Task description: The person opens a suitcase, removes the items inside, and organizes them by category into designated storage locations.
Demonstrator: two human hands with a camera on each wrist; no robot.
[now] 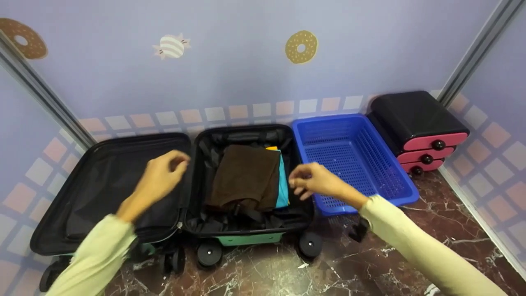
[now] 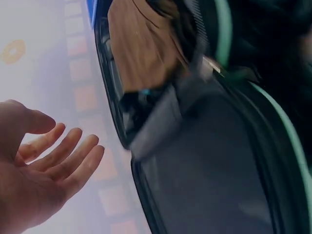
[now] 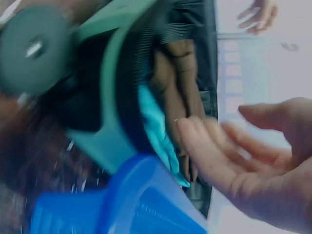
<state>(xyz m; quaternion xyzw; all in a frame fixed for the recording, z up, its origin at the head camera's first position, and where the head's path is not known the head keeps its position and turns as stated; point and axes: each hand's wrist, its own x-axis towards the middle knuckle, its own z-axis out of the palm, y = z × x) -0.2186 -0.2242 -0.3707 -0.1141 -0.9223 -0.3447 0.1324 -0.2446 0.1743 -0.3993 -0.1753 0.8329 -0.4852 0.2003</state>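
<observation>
An open suitcase lies on the floor, its lid half flat to the left. Folded brown clothing rests in its right half, with turquoise cloth and a bit of yellow showing along the right side. My left hand hovers over the lid half, fingers loosely bent around nothing. Above the suitcase's right rim is my right hand, near the turquoise cloth and holding nothing. Both wrist views show relaxed, parted fingers, somewhat blurred.
A blue plastic basket stands against the suitcase's right side. Beyond it is a black drawer unit with pink fronts. A patterned wall runs behind, and the suitcase wheels face the front on marbled floor.
</observation>
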